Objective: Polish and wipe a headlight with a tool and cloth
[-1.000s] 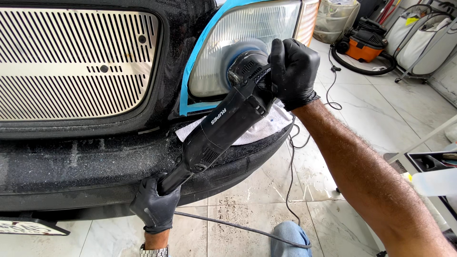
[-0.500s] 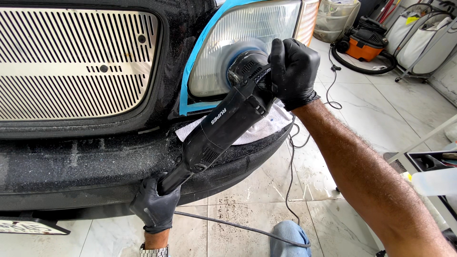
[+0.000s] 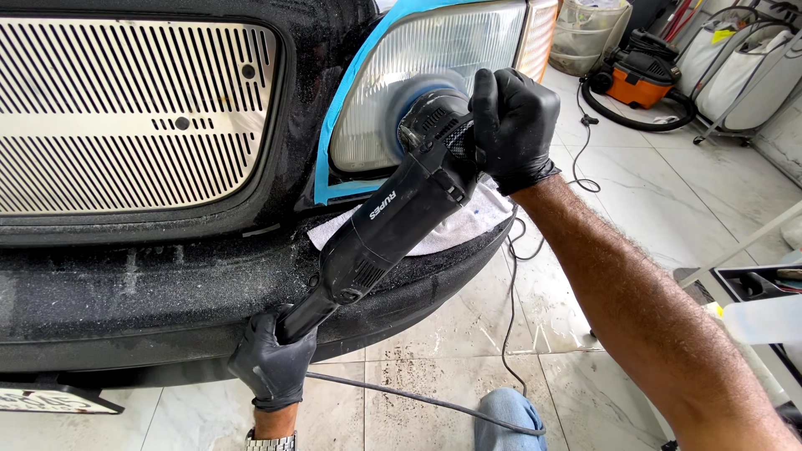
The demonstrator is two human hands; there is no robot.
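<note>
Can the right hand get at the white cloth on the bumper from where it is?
Probably yes: the right hand sits just above the white cloth, nothing between, but it is gripping the polisher head.

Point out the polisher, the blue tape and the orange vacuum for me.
Polisher (image 3: 393,230), head view, middle of its black body.
Blue tape (image 3: 334,138), head view, strip along the headlight's left edge.
Orange vacuum (image 3: 639,79), head view, its orange drum.

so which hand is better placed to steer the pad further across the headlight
Right. The right hand grips the polisher head just behind the pad on the headlight; the left hand holds the far handle end, low by the bumper.
</note>
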